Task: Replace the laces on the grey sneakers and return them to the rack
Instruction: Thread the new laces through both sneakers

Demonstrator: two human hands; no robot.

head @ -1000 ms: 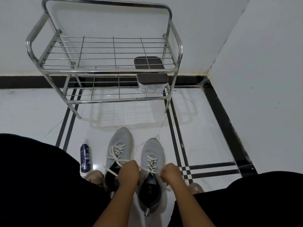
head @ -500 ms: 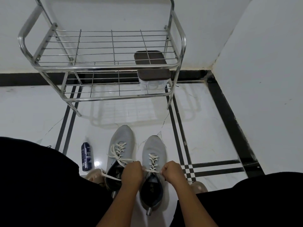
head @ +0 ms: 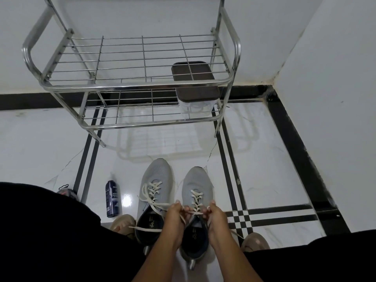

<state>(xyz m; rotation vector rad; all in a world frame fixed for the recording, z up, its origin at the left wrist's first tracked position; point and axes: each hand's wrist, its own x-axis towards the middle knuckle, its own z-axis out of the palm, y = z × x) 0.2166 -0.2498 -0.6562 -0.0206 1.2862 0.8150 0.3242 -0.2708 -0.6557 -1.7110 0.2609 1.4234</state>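
two grey sneakers [head: 156, 192] side by side; left hand [head: 175, 215] and right hand [head: 215, 215] each pinch the right sneaker's lace [head: 196, 202]

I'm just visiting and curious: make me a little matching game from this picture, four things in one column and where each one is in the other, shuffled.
Things:
1. dark blue can
2. brown-lidded box
3. right sneaker
4. left sneaker

Places:
A. on the rack's lower shelf
B. on the floor, under both hands, left hand and right hand
C. lying on the floor left of the shoes
D. on the floor between can and other shoe

Pairs: 1-C, 2-A, 3-B, 4-D
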